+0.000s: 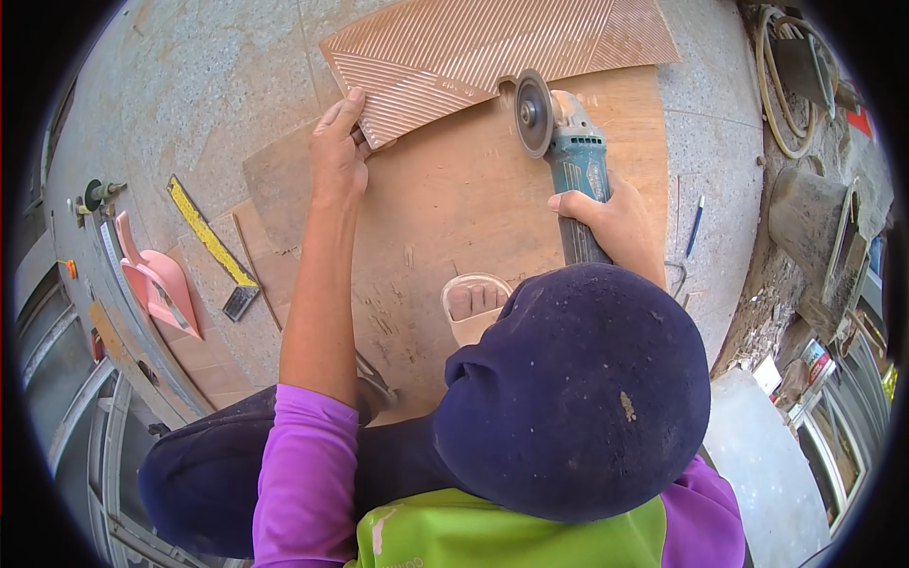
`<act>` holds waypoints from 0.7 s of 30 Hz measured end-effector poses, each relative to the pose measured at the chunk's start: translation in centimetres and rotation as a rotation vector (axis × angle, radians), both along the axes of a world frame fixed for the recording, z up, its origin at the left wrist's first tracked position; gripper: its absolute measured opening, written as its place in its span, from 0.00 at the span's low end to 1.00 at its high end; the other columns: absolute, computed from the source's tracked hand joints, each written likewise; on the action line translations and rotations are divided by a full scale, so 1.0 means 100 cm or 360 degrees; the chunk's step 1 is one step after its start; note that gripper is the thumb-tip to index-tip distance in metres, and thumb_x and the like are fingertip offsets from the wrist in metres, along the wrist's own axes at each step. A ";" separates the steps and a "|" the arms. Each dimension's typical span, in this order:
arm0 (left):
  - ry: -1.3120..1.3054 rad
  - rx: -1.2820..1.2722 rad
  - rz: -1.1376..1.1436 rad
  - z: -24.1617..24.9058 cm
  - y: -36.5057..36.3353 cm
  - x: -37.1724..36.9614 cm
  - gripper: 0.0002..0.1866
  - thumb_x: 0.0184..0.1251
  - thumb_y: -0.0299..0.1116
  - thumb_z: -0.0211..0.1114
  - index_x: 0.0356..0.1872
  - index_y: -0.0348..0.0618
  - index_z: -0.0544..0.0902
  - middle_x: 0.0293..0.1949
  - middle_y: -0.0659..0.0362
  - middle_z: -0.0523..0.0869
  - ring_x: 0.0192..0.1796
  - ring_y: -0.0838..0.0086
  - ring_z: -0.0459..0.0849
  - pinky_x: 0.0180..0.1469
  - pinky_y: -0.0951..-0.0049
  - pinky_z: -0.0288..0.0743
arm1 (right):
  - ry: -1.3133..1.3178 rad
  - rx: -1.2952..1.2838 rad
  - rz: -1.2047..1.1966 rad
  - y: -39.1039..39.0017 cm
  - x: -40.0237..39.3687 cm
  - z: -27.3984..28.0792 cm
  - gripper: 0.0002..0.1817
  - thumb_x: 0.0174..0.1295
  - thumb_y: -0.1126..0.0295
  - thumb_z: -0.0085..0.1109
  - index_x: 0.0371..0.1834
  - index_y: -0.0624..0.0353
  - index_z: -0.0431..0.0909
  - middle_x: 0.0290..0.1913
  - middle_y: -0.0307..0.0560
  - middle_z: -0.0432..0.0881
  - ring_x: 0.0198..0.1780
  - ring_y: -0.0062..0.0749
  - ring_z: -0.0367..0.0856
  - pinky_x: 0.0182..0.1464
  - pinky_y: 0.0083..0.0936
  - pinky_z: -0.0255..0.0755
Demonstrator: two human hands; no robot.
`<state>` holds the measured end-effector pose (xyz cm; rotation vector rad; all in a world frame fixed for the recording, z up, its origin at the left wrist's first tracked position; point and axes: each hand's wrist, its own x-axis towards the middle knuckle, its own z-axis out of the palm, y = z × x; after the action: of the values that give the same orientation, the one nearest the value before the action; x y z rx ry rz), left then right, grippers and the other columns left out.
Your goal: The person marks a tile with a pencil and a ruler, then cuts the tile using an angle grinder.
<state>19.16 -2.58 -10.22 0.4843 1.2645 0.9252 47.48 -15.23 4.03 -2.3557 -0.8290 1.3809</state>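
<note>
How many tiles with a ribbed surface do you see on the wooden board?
1. The ribbed tile lies at the far end of the wooden board; the left hand presses its corner and the grinder, held in the right hand, meets its edge. Others may be hidden.

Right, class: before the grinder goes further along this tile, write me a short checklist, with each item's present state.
1. Left hand pressing the tile flat at its corner: ok.
2. Right hand gripping the grinder body: ok.
3. Disc at the tile's edge: ok.
4. Board under the tile: ok.
5. Left fingers well away from the disc: ok.
6. Disc spinning: cannot tell.
</note>
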 end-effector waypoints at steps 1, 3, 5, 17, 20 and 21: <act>-0.0005 0.0002 -0.0001 0.001 0.000 0.001 0.19 0.81 0.43 0.64 0.58 0.36 0.84 0.51 0.57 0.89 0.51 0.72 0.87 0.56 0.68 0.83 | -0.0001 -0.0001 -0.0004 0.000 0.000 0.002 0.25 0.47 0.56 0.76 0.39 0.68 0.84 0.28 0.52 0.84 0.26 0.35 0.83 0.29 0.31 0.75; 0.0000 0.0005 -0.0001 0.003 -0.001 0.002 0.19 0.81 0.43 0.64 0.58 0.36 0.84 0.51 0.57 0.89 0.51 0.72 0.87 0.56 0.68 0.83 | -0.0018 0.0000 -0.0003 -0.001 0.000 0.002 0.25 0.47 0.56 0.76 0.40 0.68 0.84 0.28 0.52 0.84 0.26 0.35 0.83 0.29 0.31 0.75; 0.0007 0.0007 0.0001 0.003 -0.001 0.002 0.19 0.81 0.43 0.65 0.58 0.36 0.84 0.51 0.57 0.89 0.51 0.72 0.87 0.56 0.68 0.83 | -0.0040 0.0008 0.0012 -0.001 0.000 0.001 0.25 0.47 0.56 0.76 0.40 0.68 0.84 0.28 0.52 0.84 0.26 0.35 0.83 0.29 0.31 0.75; 0.0023 0.0005 0.0005 0.003 -0.001 0.002 0.19 0.80 0.43 0.65 0.58 0.36 0.84 0.52 0.57 0.89 0.51 0.72 0.87 0.56 0.67 0.83 | -0.0056 -0.0098 0.0036 -0.004 0.002 0.013 0.28 0.48 0.55 0.74 0.44 0.69 0.84 0.32 0.53 0.86 0.29 0.37 0.83 0.35 0.32 0.74; 0.0011 0.0006 0.0011 0.003 -0.001 0.002 0.19 0.81 0.42 0.65 0.58 0.36 0.84 0.52 0.57 0.89 0.51 0.72 0.87 0.55 0.68 0.83 | -0.0073 -0.0134 0.0053 -0.002 0.002 0.012 0.28 0.48 0.54 0.74 0.44 0.69 0.84 0.32 0.53 0.86 0.29 0.37 0.83 0.35 0.33 0.74; 0.0010 0.0007 0.0013 0.003 -0.001 0.002 0.19 0.81 0.42 0.65 0.58 0.36 0.84 0.52 0.57 0.89 0.51 0.72 0.87 0.55 0.68 0.83 | -0.0074 -0.0144 0.0067 -0.001 0.002 0.012 0.29 0.47 0.54 0.74 0.44 0.69 0.84 0.32 0.53 0.86 0.29 0.37 0.83 0.35 0.33 0.74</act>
<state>19.40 -2.69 -9.96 0.4861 1.2712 0.9338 47.64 -15.29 5.20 -2.4605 -0.8500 1.4132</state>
